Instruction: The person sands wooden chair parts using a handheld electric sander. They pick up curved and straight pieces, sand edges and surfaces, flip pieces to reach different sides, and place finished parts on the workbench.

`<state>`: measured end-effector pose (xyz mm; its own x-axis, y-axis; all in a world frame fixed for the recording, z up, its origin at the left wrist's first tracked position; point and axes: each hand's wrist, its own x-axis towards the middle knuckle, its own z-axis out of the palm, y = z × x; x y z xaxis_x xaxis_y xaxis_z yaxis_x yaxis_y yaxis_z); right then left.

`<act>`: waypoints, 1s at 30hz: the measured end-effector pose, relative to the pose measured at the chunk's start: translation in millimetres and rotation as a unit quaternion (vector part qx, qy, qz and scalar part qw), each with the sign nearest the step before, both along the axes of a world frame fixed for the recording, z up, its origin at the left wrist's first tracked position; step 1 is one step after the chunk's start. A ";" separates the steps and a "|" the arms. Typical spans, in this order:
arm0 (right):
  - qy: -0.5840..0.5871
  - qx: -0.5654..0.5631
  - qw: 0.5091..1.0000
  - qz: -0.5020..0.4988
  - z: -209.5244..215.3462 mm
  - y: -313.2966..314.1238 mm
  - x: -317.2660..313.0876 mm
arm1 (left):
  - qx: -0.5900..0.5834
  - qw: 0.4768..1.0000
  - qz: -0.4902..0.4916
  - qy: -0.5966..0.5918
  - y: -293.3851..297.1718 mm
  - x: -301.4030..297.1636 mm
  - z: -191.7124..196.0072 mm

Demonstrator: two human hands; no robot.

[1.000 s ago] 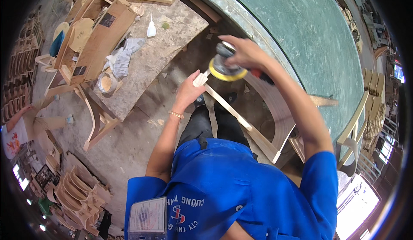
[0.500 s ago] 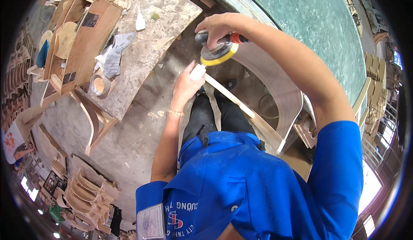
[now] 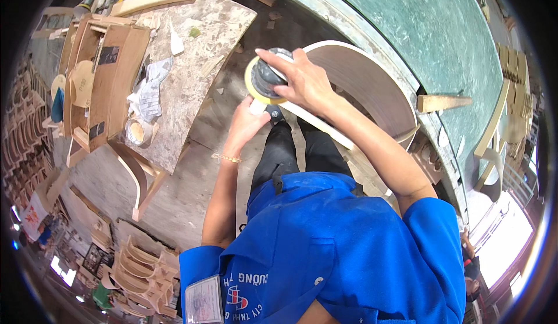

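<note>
My right hand (image 3: 308, 83) is over a black round sander (image 3: 268, 75) with a yellow-edged pad, its fingers spread around the body. The pad is tilted and lies against the pale end of a wooden strip (image 3: 325, 127). My left hand (image 3: 247, 123) is closed around that same end, just below the pad. From there the strip runs down to the right, in front of my legs, and passes under my right forearm. Beyond that forearm stands a broad curved wooden panel (image 3: 378, 83); whether the strip joins it is hidden.
At left a worktable (image 3: 197, 62) bears a wooden rack (image 3: 119, 62) with sanding discs, a white bottle (image 3: 176, 42), a grey glove (image 3: 152, 88) and a tape roll (image 3: 138, 131). A green-topped bench (image 3: 401, 22) borders the right, with a wood block (image 3: 444, 103) on its edge.
My right hand has moved the sander left and down, turning it over the strip's end near my left hand. The right elbow has dropped, and the view has shifted, showing more of the bench.
</note>
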<state>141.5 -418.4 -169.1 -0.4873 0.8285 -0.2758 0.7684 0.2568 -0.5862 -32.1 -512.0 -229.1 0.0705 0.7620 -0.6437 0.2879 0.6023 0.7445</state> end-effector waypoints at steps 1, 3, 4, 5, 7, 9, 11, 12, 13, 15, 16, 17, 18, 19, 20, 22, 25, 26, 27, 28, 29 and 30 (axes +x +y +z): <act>-0.013 -0.008 1.000 -0.008 1.3 4.1 -1.2 | 0.022 1.000 0.010 0.002 -2.4 0.2 -1.9; -0.006 0.074 0.997 -0.028 -6.3 16.4 5.5 | 0.071 0.997 0.026 0.000 -3.0 3.5 -2.2; -0.004 0.091 0.995 -0.032 -7.2 23.3 6.5 | 0.039 0.999 0.012 -0.004 -1.8 0.4 -3.9; -0.003 0.109 0.993 -0.036 -7.5 26.3 6.6 | 0.062 0.998 0.014 -0.001 -1.9 0.0 -6.0; -0.012 0.072 0.996 -0.043 -5.2 20.7 1.4 | 0.109 0.994 0.018 0.004 -3.4 0.3 -11.2; -0.026 -0.012 0.999 -0.032 1.8 7.6 -5.4 | 0.047 0.999 0.001 0.004 -1.3 -4.2 -11.2; 0.043 0.035 0.998 -0.043 -5.2 -15.7 1.0 | 0.017 0.999 -0.002 -0.038 -0.3 -2.1 -7.9; 0.056 0.030 0.996 -0.056 -5.7 -24.8 4.9 | 0.034 0.997 -0.004 -0.076 1.0 -1.6 -6.3; 0.066 0.027 0.995 -0.066 -4.7 -33.0 11.4 | 0.020 0.997 -0.026 -0.071 2.2 -4.9 -5.1; 0.069 0.038 0.994 -0.076 2.8 -48.7 38.3 | 0.027 0.988 -0.107 -0.109 11.0 -11.4 4.3; 0.066 0.024 0.994 -0.088 7.5 -58.2 55.9 | -0.042 0.979 -0.183 -0.083 20.2 -21.2 14.9; 0.047 0.000 0.993 -0.109 10.6 -68.4 76.8 | -0.070 0.970 -0.209 -0.099 32.3 -14.7 35.3; 0.022 -0.040 0.989 -0.143 20.9 -80.8 93.4 | -0.070 0.976 -0.185 -0.096 31.4 -21.5 34.4; -0.003 -0.080 0.981 -0.177 29.3 -92.1 112.2 | -0.043 0.987 -0.122 -0.098 32.1 -15.1 38.3; -0.015 -0.092 0.975 -0.200 38.2 -99.9 132.9 | 0.004 0.992 -0.119 -0.043 31.6 -8.2 33.0; -0.037 -0.098 0.960 -0.260 53.5 -111.9 175.2 | 0.075 0.971 -0.187 0.132 36.8 16.6 29.3; -0.072 0.008 0.933 -0.352 47.0 -101.1 248.1 | 0.163 0.890 -0.262 0.337 38.4 37.9 20.7; -0.080 0.050 0.923 -0.372 44.4 -84.8 268.7 | 0.166 0.886 -0.259 0.346 39.6 38.3 22.0; -0.091 0.091 0.910 -0.394 43.3 -68.0 290.1 | 0.168 0.883 -0.259 0.352 41.4 39.5 22.2; -0.092 0.103 0.892 -0.431 41.2 -49.6 309.4 | 0.180 0.888 -0.253 0.339 43.1 42.1 21.4; -0.091 0.114 0.874 -0.464 37.2 -27.1 324.3 | 0.190 0.893 -0.244 0.327 41.9 43.2 21.3; -0.078 0.139 0.867 -0.472 30.6 -5.6 337.9 | 0.201 0.897 -0.234 0.316 41.6 44.5 21.8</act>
<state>479.5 -424.0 -138.6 0.4690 0.8832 -0.0031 0.7779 -0.4147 -0.4721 12.5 -470.4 -207.4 0.1599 0.9239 -0.3477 0.8807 0.0256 0.4730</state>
